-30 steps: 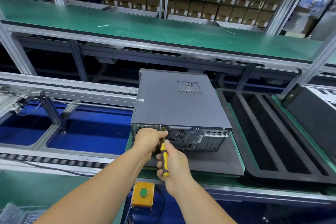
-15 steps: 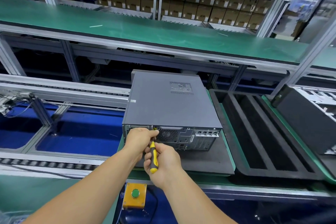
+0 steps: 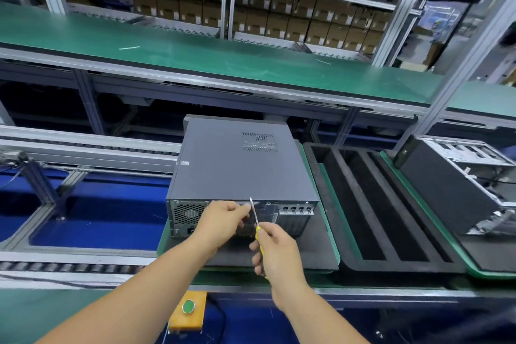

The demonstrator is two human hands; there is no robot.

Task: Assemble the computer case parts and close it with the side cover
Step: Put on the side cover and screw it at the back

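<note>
Hands (image 3: 245, 232) at case (image 3: 240, 165) rear edge

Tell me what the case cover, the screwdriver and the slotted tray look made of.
Case cover: likely painted sheet metal, matte grey, with punched vent holes. Screwdriver: shiny steel shaft, yellow handle, probably plastic. Slotted tray: apparently black foam, dull, with thick soft-edged ribs.

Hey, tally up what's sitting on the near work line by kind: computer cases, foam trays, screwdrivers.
Computer cases: 2, the closed case and the open case
Foam trays: 1, the black foam tray
Screwdrivers: 1, the screwdriver in the right hand
Total: 4
</note>
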